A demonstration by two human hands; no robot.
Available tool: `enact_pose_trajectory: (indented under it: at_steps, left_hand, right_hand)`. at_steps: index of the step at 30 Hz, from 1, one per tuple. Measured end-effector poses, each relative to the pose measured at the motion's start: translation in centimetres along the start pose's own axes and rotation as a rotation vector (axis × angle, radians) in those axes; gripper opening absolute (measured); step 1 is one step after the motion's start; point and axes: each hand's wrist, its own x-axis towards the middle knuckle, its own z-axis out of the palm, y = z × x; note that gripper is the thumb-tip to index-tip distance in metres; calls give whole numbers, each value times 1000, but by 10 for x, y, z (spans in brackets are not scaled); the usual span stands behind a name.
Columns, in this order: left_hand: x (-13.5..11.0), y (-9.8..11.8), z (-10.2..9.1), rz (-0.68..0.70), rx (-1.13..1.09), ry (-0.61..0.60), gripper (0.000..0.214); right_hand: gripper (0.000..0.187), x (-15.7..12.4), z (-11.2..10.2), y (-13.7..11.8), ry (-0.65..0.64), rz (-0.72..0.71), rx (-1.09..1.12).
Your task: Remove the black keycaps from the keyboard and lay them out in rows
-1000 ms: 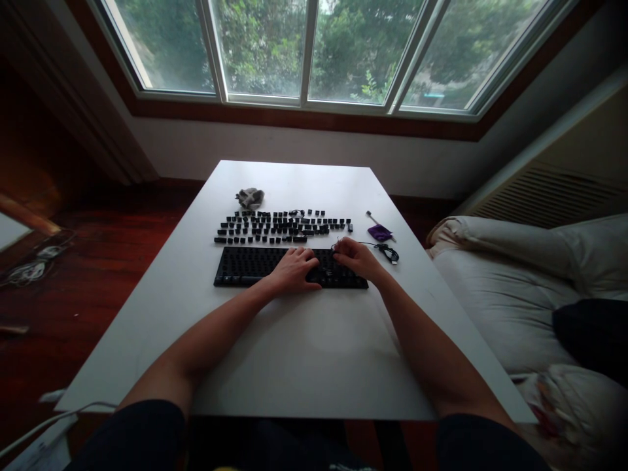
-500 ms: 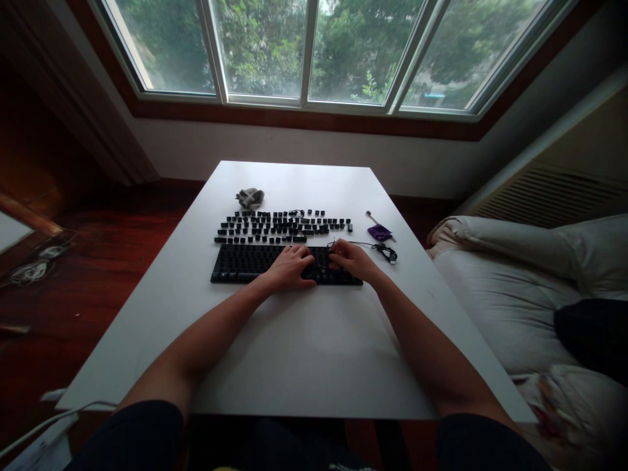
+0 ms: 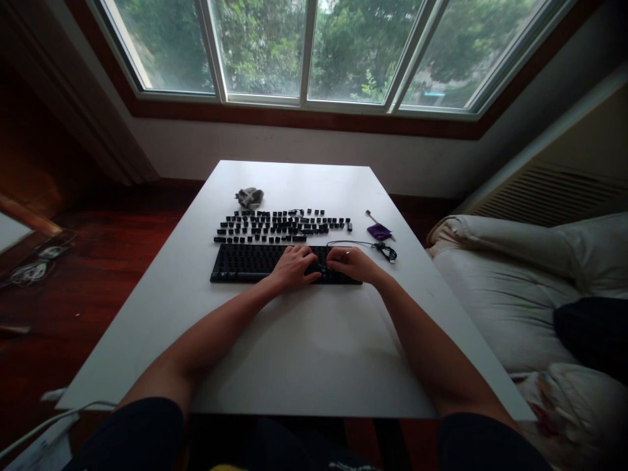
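A black keyboard (image 3: 240, 263) lies on the white table, most of its keycaps off on the left side. My left hand (image 3: 295, 265) rests on the keyboard right of its middle, fingers spread and thumb stretched toward the right. Close beside it, my right hand (image 3: 350, 261) is closed in a pinch low over the keyboard's right part. What its fingertips hold is hidden; a small thin glint shows at the fingers. Loose black keycaps (image 3: 267, 229) stand in rows just behind the keyboard.
On the white table (image 3: 314, 353), a crumpled grey cloth (image 3: 250, 197) lies behind the keycaps. To the right are a purple pouch (image 3: 379, 231), a small brush (image 3: 369, 215) and a coiled black cable (image 3: 385, 252). A pale sofa (image 3: 485, 294) stands at the right.
My right hand has moved slightly down and closer to the keyboard, its fingers still pinched. My left hand has shifted a little to the right.
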Motion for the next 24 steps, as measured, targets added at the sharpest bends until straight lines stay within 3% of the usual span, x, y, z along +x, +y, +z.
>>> enact_pose_trajectory:
  at_steps: [6,11,19,24]
  left_hand:
    - [5,6,7,-4,-58,-33,27]
    - [9,8,10,-30,-136,10,25]
    - [13,6,11,-124,-478,72,20]
    - [12,6,17,-137,-675,112,30]
  right_hand:
    - [33,2,-3,15,-21,113,334]
    - [37,2,-2,13,117,103,393]
    - [37,4,4,4,192,101,463]
    - [38,6,8,7,239,172,579]
